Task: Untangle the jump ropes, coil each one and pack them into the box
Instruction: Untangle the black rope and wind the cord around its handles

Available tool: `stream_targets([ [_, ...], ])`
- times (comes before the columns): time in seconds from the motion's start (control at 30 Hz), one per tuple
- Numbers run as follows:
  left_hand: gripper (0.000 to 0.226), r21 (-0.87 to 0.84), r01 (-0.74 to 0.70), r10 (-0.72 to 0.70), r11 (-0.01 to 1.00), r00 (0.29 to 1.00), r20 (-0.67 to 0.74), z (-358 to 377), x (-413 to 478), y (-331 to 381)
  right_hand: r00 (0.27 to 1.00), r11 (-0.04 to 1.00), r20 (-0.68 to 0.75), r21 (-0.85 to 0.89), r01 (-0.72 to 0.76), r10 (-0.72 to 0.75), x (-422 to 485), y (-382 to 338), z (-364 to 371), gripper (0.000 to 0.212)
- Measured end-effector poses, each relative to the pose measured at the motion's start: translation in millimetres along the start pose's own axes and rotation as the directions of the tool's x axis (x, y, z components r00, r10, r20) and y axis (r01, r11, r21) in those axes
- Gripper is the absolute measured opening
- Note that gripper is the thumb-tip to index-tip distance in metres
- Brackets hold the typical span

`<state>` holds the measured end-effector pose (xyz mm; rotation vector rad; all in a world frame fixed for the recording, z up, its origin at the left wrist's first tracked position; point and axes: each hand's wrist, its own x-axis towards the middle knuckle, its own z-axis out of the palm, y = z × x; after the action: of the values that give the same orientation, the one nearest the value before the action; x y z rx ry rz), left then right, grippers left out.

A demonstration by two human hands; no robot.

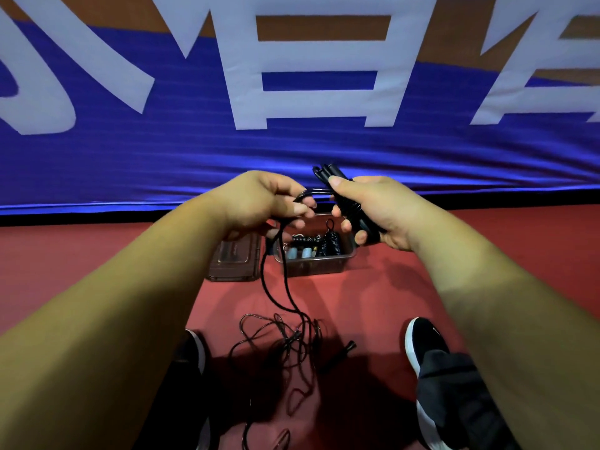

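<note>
Jump ropes (264, 274), black, in three lots; entries run by size.

1. Banner (130, 164): blue and orange with large white characters; fills the view from 9 through 12 to 3 o'clock.
2. Floor (373, 287): red; takes the lower half.
3. Right hand (376, 212): above the box, toward its 2 o'clock. Fingers curled round a bundle (352, 211) of handles and wound cord, thumb laid on top.
4. Left hand (259, 203): above the box, toward its 10 o'clock. Thumb and fingertips pinch one cord; a short stretch runs across to the bundle, and the rest hangs to the floor.
5. Tangle (285, 345): loose cord heaped on the floor at 6 o'clock, between two black, white-soled shoes (425, 342).
6. Box (319, 266): translucent, open, on the floor at the tangle's 12 o'clock. Wound coils (331, 243) lie inside.
7. Lid (235, 261): flat on the floor, just beside the box at its 9 o'clock.
8. Loose handle (337, 355): on the floor at the tangle's 3 o'clock.
</note>
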<state>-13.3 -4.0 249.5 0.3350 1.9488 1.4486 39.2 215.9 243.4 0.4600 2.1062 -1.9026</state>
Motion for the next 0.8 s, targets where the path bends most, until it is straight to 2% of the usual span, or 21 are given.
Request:
stream_targets([
  [0.1,0.020,0.032,-0.029,0.031,0.999,0.997,-0.066,1.4,-3.5,5.3,1.000,1.000,-0.012,0.030,-0.005,0.005,-0.2,0.9,0.3,0.034],
  [0.17,0.021,0.216,-0.044,0.069,0.975,0.992,-0.105,3.5,-5.0,7.0,1.000,0.997,-0.019,0.071,-0.009,0.010,-0.5,-0.3,1.0,0.037],
  [0.27,0.023,0.596,0.023,0.093,0.803,0.982,-0.164,10.1,-0.1,4.7,1.000,0.994,0.004,0.107,-0.012,0.012,-2.4,-2.6,4.6,0.037],
  [0.37,0.039,0.702,0.077,0.117,0.708,0.967,-0.225,17.8,8.7,-3.5,0.999,0.988,0.037,0.152,-0.031,0.026,-5.7,-4.6,7.6,0.033],
  [0.43,0.048,0.763,0.086,0.199,0.640,0.941,-0.273,23.3,12.2,-8.3,0.997,0.982,0.066,0.180,-0.049,0.038,-7.0,-6.3,7.4,0.029],
  [0.47,0.049,0.761,0.084,0.225,0.644,0.929,-0.293,26.3,13.0,-8.8,0.996,0.980,0.081,0.192,-0.056,0.041,-7.3,-7.5,6.9,0.028],
  [0.5,0.048,0.691,0.080,0.196,0.719,0.930,-0.311,28.2,12.8,-8.4,0.995,0.978,0.093,0.201,-0.059,0.041,-7.8,-9.0,6.3,0.028],
  [0.57,0.042,0.404,0.077,0.049,0.912,0.954,-0.295,30.9,12.1,-6.7,0.994,0.975,0.102,0.217,-0.056,0.035,-8.7,-11.7,4.7,0.027],
  [0.6,0.038,0.261,0.084,-0.017,0.962,0.968,-0.249,30.5,10.4,-5.7,0.995,0.973,0.097,0.225,-0.053,0.031,-8.8,-12.8,3.7,0.026],
  [0.73,0.009,-0.015,0.069,-0.069,0.998,0.998,0.006,20.1,4.6,-8.9,0.997,0.962,0.068,0.268,-0.054,0.036,-6.6,-13.6,-2.4,0.025],
  [0.8,0.015,-0.047,0.052,-0.050,0.998,0.998,0.043,16.0,4.2,-10.8,0.998,0.958,0.056,0.280,-0.054,0.040,-5.6,-13.2,-4.3,0.027],
])
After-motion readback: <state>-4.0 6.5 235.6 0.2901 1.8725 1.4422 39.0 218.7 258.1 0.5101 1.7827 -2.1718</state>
